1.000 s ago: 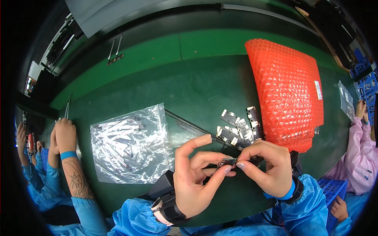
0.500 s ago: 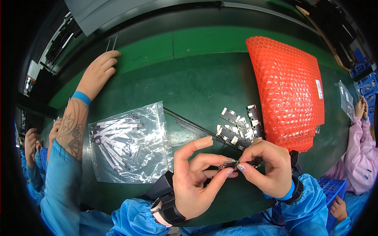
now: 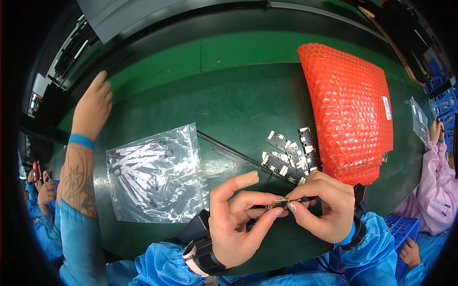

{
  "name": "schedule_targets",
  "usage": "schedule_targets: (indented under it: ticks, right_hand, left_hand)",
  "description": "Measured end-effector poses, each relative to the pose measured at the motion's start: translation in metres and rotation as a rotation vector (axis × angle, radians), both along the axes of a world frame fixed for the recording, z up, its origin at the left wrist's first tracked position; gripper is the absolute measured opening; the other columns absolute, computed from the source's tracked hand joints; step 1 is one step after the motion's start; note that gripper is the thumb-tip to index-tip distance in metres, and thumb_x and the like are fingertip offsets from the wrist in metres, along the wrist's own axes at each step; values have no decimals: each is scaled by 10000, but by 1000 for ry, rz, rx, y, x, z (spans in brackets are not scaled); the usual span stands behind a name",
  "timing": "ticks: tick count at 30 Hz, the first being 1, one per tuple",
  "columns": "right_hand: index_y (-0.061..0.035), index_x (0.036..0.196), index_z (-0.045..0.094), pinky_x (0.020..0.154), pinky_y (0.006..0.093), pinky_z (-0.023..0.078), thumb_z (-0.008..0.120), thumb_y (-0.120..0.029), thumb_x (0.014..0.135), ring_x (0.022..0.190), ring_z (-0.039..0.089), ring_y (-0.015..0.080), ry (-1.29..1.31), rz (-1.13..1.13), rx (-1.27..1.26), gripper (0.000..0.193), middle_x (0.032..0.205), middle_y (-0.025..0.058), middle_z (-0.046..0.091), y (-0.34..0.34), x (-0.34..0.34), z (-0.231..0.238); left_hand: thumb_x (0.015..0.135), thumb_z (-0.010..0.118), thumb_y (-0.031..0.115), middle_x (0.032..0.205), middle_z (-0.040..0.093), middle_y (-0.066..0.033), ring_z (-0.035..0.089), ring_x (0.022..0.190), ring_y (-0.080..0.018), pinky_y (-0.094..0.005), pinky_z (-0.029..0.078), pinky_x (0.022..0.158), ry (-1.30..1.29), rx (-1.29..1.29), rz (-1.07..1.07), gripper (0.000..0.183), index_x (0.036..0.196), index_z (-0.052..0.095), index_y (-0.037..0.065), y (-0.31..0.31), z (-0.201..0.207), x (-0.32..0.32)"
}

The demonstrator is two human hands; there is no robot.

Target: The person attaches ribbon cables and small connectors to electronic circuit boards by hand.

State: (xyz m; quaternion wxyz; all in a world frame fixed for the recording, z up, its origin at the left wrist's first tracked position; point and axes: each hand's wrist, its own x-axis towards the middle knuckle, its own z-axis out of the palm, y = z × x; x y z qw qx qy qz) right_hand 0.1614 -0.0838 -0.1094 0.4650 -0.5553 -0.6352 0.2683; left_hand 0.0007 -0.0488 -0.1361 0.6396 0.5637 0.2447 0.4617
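my left hand (image 3: pixel 241 226) has thumb and middle finger closed on a small dark electronic part (image 3: pixel 278 204), while its bandaged index finger (image 3: pixel 247 179) stands up clear of it; my right hand (image 3: pixel 324 205) pinches the same part at its near end between thumb and index. the part sits in the air between the two hands, above the green worktop (image 3: pixel 238 100), just in front of a loose pile of small black-and-white circuit boards (image 3: pixel 288 157). from my end of the feed the fingertips cover most of it, so i can't tell how it is seated or whether it is one piece or two. my worry is the tiny grip: if one pinch slackens or the two push unevenly, the part could tip, spring out and land among those boards, hard to pick out again. too much squeeze might bend it, i'd judge. a sleeve dragging left could also nudge the clear plastic bag (image 3: pixel 179 209) of flat ribbon cables (image 3: pixel 136 174). against half a second ago, both pinches hold, though the part and the right fingertips sit slightly lower. the bag, the boards and the red bubble-wrap pouch (image 3: pixel 348 114) lie nearly as they were. the big change is at far left: a co-worker's hand (image 3: pixel 92 109) has swung away from the back ledge, and the slim metal strips there no longer show.
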Motion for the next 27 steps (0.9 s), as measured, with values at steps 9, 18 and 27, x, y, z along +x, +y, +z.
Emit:
schedule_targets:
  ticks: [9,18,27]
  right_hand:
    - [-19,811,628,473,213,425,698,11,683,560,540,114,115,16,17,150,694,53,592,0,-1,-5]
    - [-3,801,636,578,258,444,704,12,684,629,557,167,182,27,38,136,713,75,597,0,-2,-8]
    - [12,806,618,573,260,443,675,32,687,636,561,179,230,32,29,133,719,87,598,-2,-3,-10]
  left_hand:
    - [763,511,-177,961,556,-187,610,852,-220,-273,536,734,85,78,8,634,1242,130,-14,0,1,-1]
    - [724,567,-183,894,570,-163,618,807,-240,-281,515,709,112,245,-3,665,1221,151,-29,4,-2,-4]
    - [728,562,-184,894,571,-145,613,833,-246,-301,513,732,157,242,-4,652,1208,156,-13,2,-1,-5]
